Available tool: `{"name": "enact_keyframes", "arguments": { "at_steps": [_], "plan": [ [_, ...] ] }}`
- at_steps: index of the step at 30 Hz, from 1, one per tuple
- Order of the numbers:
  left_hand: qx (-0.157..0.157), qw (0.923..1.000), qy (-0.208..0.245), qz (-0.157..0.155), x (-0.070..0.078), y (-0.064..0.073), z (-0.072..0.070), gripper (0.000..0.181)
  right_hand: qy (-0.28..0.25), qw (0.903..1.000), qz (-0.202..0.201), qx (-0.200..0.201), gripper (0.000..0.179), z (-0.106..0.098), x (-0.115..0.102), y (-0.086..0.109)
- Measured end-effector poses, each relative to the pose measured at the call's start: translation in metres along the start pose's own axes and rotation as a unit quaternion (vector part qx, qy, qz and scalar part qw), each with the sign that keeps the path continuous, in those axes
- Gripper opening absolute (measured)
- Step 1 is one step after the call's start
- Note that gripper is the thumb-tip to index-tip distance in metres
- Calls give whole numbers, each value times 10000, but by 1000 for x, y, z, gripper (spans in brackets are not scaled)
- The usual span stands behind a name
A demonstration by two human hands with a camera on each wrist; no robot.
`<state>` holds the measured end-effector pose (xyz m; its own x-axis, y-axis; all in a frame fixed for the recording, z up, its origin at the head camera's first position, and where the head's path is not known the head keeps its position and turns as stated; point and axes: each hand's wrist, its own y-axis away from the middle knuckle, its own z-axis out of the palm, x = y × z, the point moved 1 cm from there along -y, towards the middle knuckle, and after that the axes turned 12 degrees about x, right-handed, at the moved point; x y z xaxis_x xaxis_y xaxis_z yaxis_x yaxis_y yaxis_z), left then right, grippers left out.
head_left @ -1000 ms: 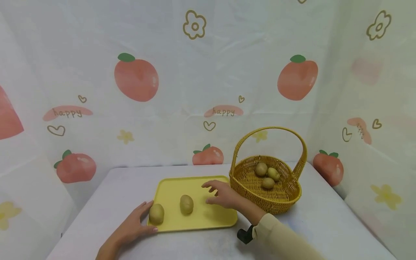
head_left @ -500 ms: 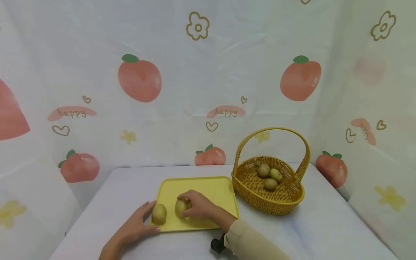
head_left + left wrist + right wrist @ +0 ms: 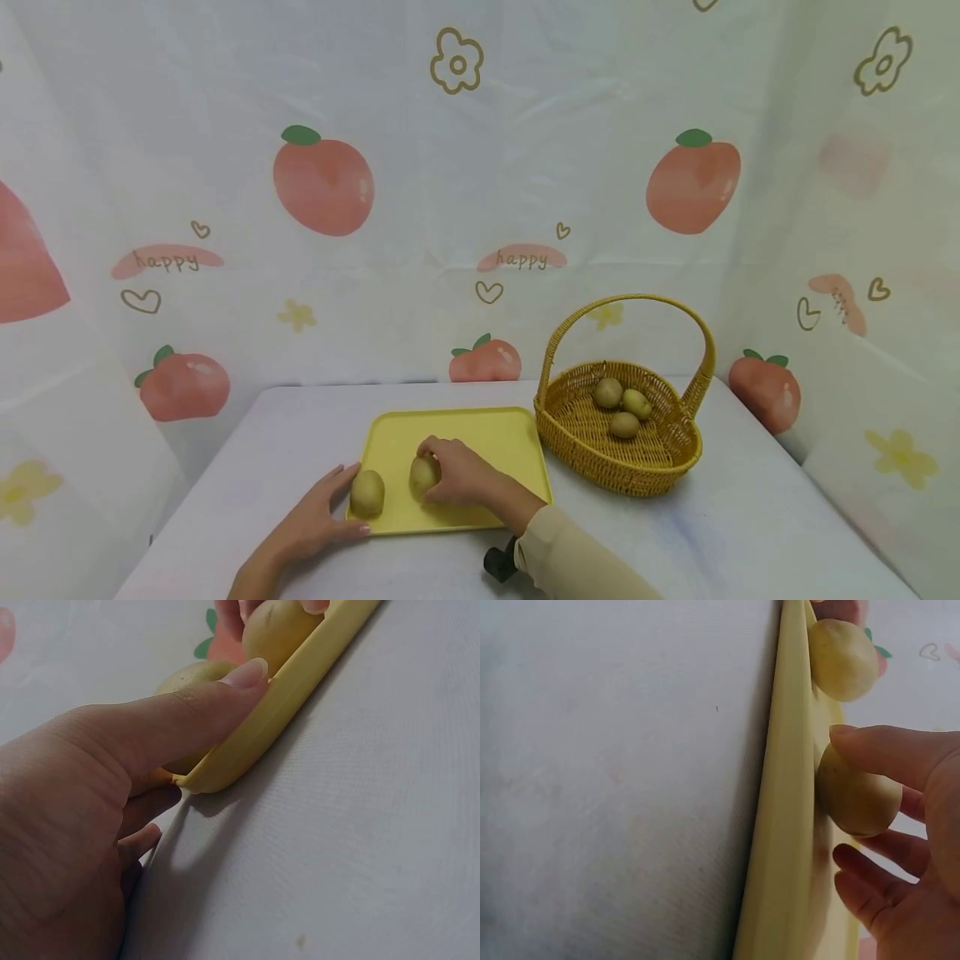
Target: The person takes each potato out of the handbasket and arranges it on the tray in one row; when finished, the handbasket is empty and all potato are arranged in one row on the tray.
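My right hand (image 3: 463, 475) grips a potato (image 3: 424, 477) on the yellow tray (image 3: 480, 423). In the right wrist view the thumb lies over this potato (image 3: 859, 793), with fingers behind it. A second potato (image 3: 367, 493) sits at the tray's front left corner. My left hand (image 3: 311, 518) holds that corner, thumb along the front rim and fingers at the left side. In the left wrist view the left thumb (image 3: 202, 709) partly covers the corner potato (image 3: 196, 675).
A wicker basket (image 3: 600, 475) with a tall handle stands right of the tray, several centimetres or less from it. Inside are three potatoes (image 3: 624, 425). The white table (image 3: 315, 417) meets a printed cloth backdrop (image 3: 420, 317) behind and at the sides.
My right hand has come left and down from above the tray's right part and taken hold of the middle potato, which has since shifted slightly right. The left hand stays at the corner.
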<state>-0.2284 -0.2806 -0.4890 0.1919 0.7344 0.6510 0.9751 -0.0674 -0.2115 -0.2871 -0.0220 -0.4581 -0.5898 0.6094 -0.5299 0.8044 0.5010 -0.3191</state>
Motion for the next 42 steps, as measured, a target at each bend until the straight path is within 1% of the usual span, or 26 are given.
{"name": "enact_keyframes", "arguments": {
  "at_steps": [3,5,8,12,17,21,25,28,30,32,36,39,42],
  "plan": [
    [-28,10000,-4,-8,0,0,1,102,163,9998,-54,32,60,1,2,1],
    [-35,10000,-8,12,0,1,1,102,178,9998,-31,97,61,4,3,1],
    [-9,10000,-23,46,0,1,-1,102,-17,9997,28,239,59,9,3,3],
    [3,9999,-2,105,0,1,-1,101,-301,9988,111,369,60,18,-4,3],
    [-72,9999,11,132,0,0,-1,101,-471,9972,402,424,62,28,-14,4],
    [-41,9999,17,143,1,1,-2,101,-466,9966,516,453,62,31,-19,4],
    [26,9998,35,193,2,2,-4,100,-370,9978,431,328,67,31,-17,4],
    [37,9997,26,248,1,2,-3,100,-432,9984,274,245,70,29,-13,6],
    [36,9996,15,288,0,2,-3,100,-567,9979,202,225,69,23,-11,9],
    [47,9994,10,333,0,3,-3,99,-765,9966,210,223,65,12,-10,12],
    [110,9991,24,411,-1,3,-2,98,-1062,9937,200,282,52,-18,-9,20],
    [150,9988,41,463,-1,3,-3,98,-1128,9930,-55,351,42,-45,-4,24],
    [154,9987,66,471,0,3,-3,97,-1167,9920,-357,310,33,-73,5,26]
  ]
}}
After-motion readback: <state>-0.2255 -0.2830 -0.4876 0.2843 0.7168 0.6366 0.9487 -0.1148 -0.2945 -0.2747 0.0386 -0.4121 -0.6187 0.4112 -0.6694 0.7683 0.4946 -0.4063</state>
